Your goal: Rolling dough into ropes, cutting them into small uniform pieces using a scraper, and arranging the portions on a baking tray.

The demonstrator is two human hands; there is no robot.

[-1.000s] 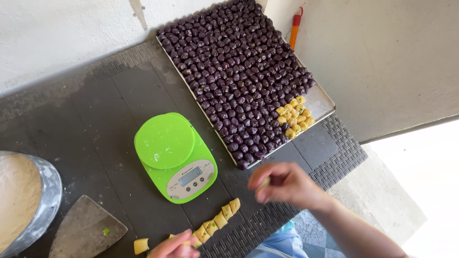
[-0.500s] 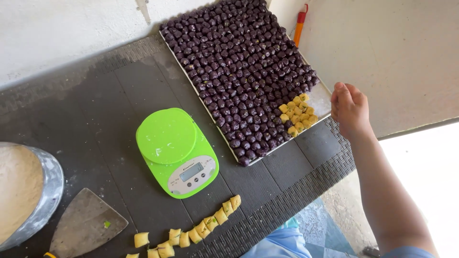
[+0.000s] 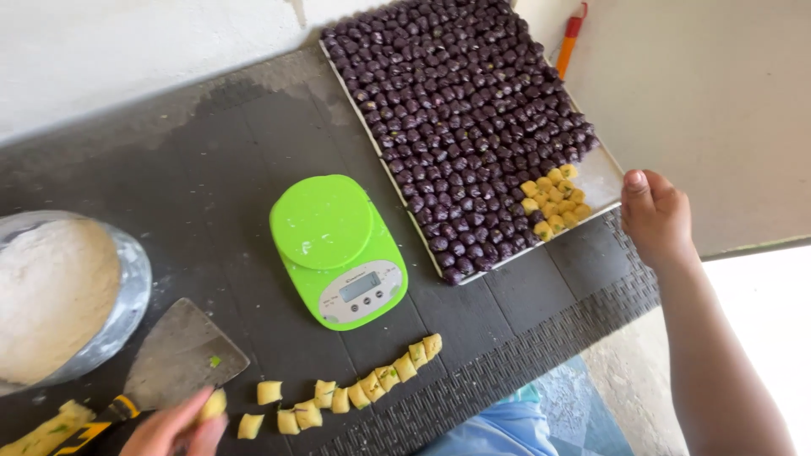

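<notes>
Now, left hand pinching a dough piece, cut row running toward 2 o'clock; right hand curled empty at tray corner.

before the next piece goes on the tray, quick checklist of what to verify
1. Left hand has a yellow dough piece in its grip: ok.
2. Right hand steadies the tray at its corner: ok.
3. Bare space beside the yellow pieces on the tray: ok, a little.
4. More cut pieces on the table: ok.
5. Green scale platform bare: ok.
6. Scale reading: cannot tell.
</notes>
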